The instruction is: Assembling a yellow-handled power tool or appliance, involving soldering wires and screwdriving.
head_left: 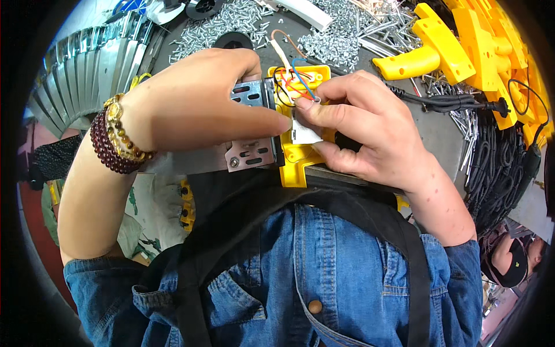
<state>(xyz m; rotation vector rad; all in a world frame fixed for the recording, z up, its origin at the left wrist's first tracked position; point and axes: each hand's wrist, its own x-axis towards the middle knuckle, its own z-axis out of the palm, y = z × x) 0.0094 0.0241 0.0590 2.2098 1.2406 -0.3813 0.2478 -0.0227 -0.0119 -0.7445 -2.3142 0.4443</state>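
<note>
In front of my chest lies an open yellow plastic tool housing with a slotted metal plate at its left end. My left hand wraps over this plate, its thumb reaching across to the housing. My right hand is closed at the housing's right side, thumb and fingers pinching a small white block-shaped part. Beside the fingertips, a blue wire and red and black wires curl in the housing. A white-sleeved wire rises above them. The fingers partly hide the inside.
Piles of screws and a black spool lie beyond my hands. Metal blades fan out at left. Yellow handle shells stack at far right, above bundled black cables. A plug cord crosses the right side. Another person shows at the right edge.
</note>
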